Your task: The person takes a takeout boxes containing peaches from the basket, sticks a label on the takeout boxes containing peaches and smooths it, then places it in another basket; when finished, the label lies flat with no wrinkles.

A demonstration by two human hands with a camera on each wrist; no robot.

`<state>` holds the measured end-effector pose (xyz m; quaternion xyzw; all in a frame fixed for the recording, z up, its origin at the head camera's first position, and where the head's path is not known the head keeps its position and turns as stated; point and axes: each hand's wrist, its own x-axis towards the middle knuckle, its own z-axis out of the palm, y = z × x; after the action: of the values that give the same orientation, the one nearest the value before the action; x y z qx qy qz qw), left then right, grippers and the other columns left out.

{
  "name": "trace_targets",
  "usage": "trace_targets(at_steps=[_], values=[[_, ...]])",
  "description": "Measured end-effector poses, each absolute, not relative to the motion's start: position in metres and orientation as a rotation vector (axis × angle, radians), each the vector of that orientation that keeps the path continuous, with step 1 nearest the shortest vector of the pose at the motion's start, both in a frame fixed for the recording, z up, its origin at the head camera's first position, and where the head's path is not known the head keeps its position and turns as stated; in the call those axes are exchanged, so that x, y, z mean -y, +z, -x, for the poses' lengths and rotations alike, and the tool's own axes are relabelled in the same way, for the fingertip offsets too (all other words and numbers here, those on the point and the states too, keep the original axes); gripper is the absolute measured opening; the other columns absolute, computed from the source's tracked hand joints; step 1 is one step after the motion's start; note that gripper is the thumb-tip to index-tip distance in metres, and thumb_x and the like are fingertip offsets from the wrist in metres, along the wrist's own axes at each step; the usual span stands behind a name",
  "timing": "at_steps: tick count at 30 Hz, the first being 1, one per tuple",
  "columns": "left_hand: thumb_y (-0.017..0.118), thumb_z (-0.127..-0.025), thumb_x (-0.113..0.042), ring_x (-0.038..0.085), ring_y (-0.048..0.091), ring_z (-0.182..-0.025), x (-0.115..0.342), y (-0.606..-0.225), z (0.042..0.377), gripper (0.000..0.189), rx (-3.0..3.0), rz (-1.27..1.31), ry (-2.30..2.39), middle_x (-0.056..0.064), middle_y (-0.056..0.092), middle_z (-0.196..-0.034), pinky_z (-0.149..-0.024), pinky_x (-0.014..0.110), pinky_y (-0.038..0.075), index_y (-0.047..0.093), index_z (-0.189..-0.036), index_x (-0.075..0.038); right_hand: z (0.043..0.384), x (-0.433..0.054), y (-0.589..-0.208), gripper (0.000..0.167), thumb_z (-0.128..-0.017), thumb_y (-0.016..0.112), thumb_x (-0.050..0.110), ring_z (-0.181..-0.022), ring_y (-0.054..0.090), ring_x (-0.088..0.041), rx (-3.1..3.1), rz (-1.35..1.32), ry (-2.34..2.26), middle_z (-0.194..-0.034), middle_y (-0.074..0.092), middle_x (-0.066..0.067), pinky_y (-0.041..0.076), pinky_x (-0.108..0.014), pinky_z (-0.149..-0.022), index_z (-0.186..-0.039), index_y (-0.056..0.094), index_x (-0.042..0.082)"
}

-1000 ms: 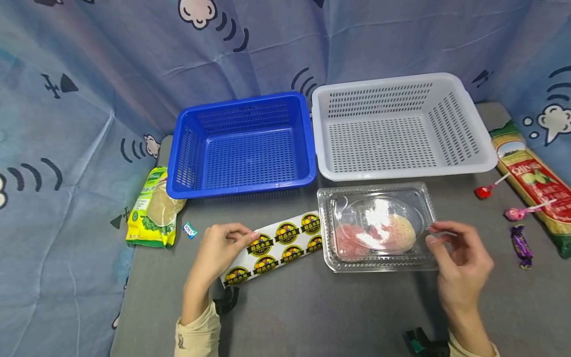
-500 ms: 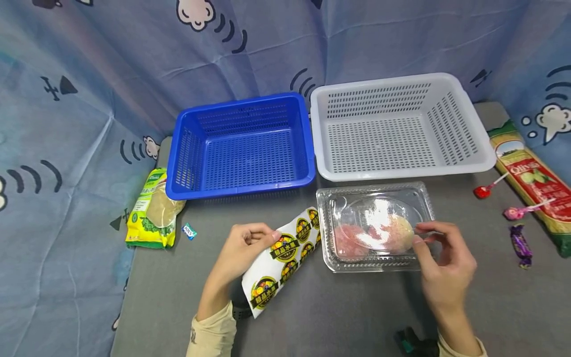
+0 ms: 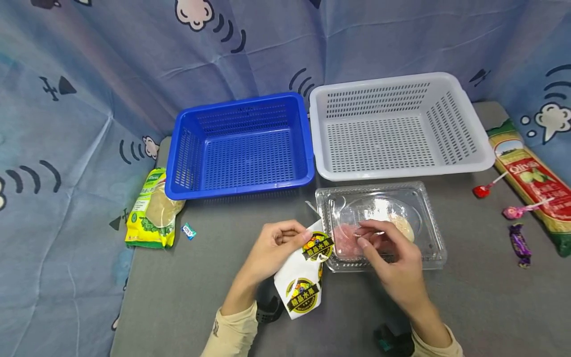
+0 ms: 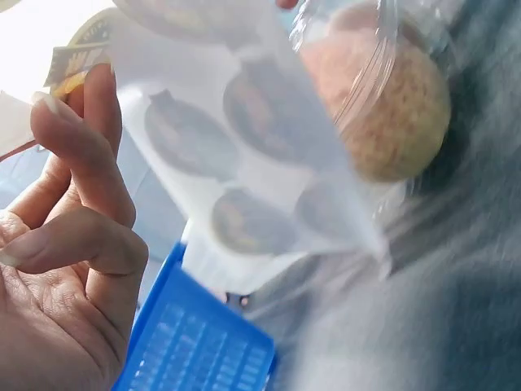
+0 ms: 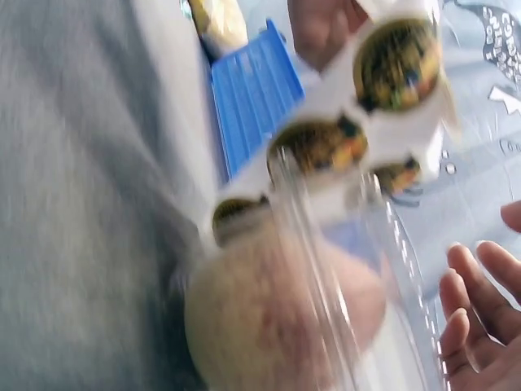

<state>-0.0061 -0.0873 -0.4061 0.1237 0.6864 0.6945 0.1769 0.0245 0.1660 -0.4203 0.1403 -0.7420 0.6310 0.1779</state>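
Note:
My left hand (image 3: 274, 250) pinches a white sheet of round fruit stickers (image 3: 292, 277) between thumb and fingers. The sheet is bent, and one sticker (image 3: 317, 246) beside the thumb juts past its edge. Printed rounds show through the back of the sheet in the left wrist view. To the right lies a lidded clear plastic box (image 3: 430, 238) with pinkish-yellow round fruit (image 3: 403, 227) inside. Over the lid is my right hand (image 3: 397, 260), its fingers loosely bent and nothing visible in them; whether they touch the lid I cannot tell.
Behind stand a blue basket (image 3: 241, 188) and a white basket (image 3: 379, 174). A yellow Knorr bag (image 3: 151, 213) and a small wrapped candy (image 3: 189, 231) lie left. At right are a red lollipop (image 3: 482, 191), pink lollipop (image 3: 513, 212), purple candy (image 3: 519, 245) and Oliva packet (image 3: 531, 178).
My left hand has moved right with the sticker sheet, which is now bent over beside the box. My right hand has come left from the box's right edge to above its lid.

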Motion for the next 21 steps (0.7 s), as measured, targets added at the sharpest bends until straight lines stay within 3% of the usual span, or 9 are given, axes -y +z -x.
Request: trace_targets(at_steps=[5, 11, 21], values=[[0.062, -0.105, -0.009, 0.002, 0.070, -0.070, 0.077, -0.409, 0.006, 0.024, -1.890, -0.373, 1.975, 0.035, 0.073, -0.092, -0.060, 0.019, 0.055, 0.070, -0.105, 0.013, -0.027, -0.152, -0.419, 0.044, -0.080, 0.071, -0.025, -0.086, 0.064, -0.004, 2.187, -0.458, 1.795, -0.102, 0.075, -0.001, 0.050, -0.016, -0.074, -0.120, 0.071, -0.008], [0.062, -0.106, -0.012, 0.002, 0.071, -0.073, 0.073, -0.411, 0.006, 0.026, -1.889, -0.398, 1.986, 0.036, 0.073, -0.095, -0.062, 0.019, 0.056, 0.070, -0.107, 0.013, -0.028, -0.143, -0.419, 0.044, -0.078, 0.074, -0.023, -0.085, 0.063, -0.005, 2.152, -0.506, 1.790, -0.103, 0.075, -0.001, 0.048, -0.019, -0.070, -0.118, 0.074, -0.004], [0.063, -0.105, -0.009, 0.001, 0.071, -0.075, 0.072, -0.410, 0.005, 0.023, -1.897, -0.370, 1.975, 0.036, 0.073, -0.097, -0.064, 0.020, 0.057, 0.069, -0.110, 0.013, -0.026, -0.137, -0.421, 0.037, -0.073, 0.078, -0.025, -0.084, 0.065, -0.009, 1.994, -0.499, 1.828, -0.102, 0.078, -0.004, 0.048, -0.019, -0.069, -0.107, 0.078, -0.009]])
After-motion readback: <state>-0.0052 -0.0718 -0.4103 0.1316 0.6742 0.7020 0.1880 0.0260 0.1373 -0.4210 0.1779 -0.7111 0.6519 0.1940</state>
